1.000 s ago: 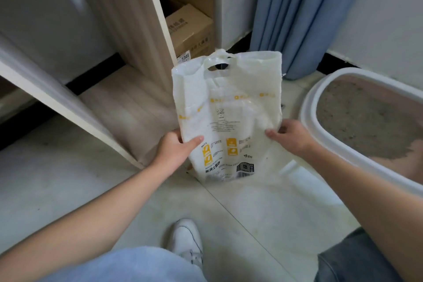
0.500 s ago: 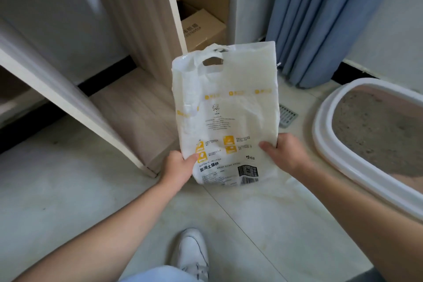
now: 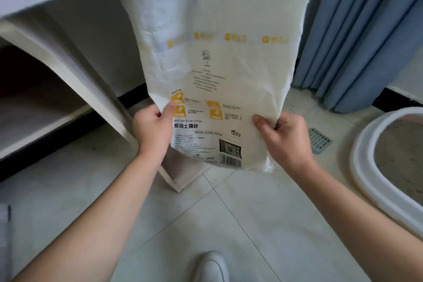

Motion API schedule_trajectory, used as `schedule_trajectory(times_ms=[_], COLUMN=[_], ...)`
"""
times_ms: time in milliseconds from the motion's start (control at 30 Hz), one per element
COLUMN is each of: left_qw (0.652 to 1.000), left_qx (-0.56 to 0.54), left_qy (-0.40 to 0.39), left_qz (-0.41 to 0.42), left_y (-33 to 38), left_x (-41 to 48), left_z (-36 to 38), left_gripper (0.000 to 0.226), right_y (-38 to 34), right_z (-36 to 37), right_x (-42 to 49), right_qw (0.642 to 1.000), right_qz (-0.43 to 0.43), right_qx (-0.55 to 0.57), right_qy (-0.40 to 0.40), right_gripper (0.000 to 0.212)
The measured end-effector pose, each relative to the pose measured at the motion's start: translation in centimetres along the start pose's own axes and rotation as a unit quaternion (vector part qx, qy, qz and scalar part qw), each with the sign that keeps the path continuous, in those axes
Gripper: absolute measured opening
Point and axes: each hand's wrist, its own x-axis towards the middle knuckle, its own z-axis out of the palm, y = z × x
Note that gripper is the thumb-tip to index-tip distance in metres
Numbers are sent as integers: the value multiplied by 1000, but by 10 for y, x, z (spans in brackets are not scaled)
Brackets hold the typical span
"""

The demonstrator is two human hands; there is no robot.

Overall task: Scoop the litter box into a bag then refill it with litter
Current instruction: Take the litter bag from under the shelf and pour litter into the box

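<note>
left forearm (image 3: 91, 220): bare as far as the frame showed
right forearm (image 3: 348, 210): bare likewise
left hand (image 3: 153, 128), right hand (image 3: 286, 139): both were bare
shoe (image 3: 211, 268): white, smooth rounded toe, only the front was seen

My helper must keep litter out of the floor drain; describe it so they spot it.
Start at the blue curtain and look down to the white litter box. Left of its rim, the drain sits in the pale floor: a small grey slotted grate, unlike the plain tiles around it.

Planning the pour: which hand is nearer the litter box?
The right hand; it grips the bag edge facing the litter box, the left hand the opposite edge.
</note>
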Motion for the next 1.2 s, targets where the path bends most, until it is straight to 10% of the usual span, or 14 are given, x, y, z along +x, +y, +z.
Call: schedule_trajectory(times_ms=[167,267,600,967,1200], left_qw=[992,973,946,965,975], left_qx=[71,57,138,115,94], left_qy=[-26,-121,-265,-205,-132], left_qz=[-104,-187,-123,-116,-155], left_y=[-39,-69,-77,-77,-74], left_x=[3,-38,-88,-143,-114], left_z=[6,6,31,61,72], left_gripper=[34,78,80,120,82], right_y=[18,43,54,22,18], right_z=[57,77,75,100,118], right_x=[5,0,3,9,13], right_qw=[996,986,985,955,961], right_qz=[33,100,118,203,158], right_qx=[-56,-96,-73,169,170], right_qy=[-68,-97,-101,-133,-152], right_gripper=[40,40,32,20,22])
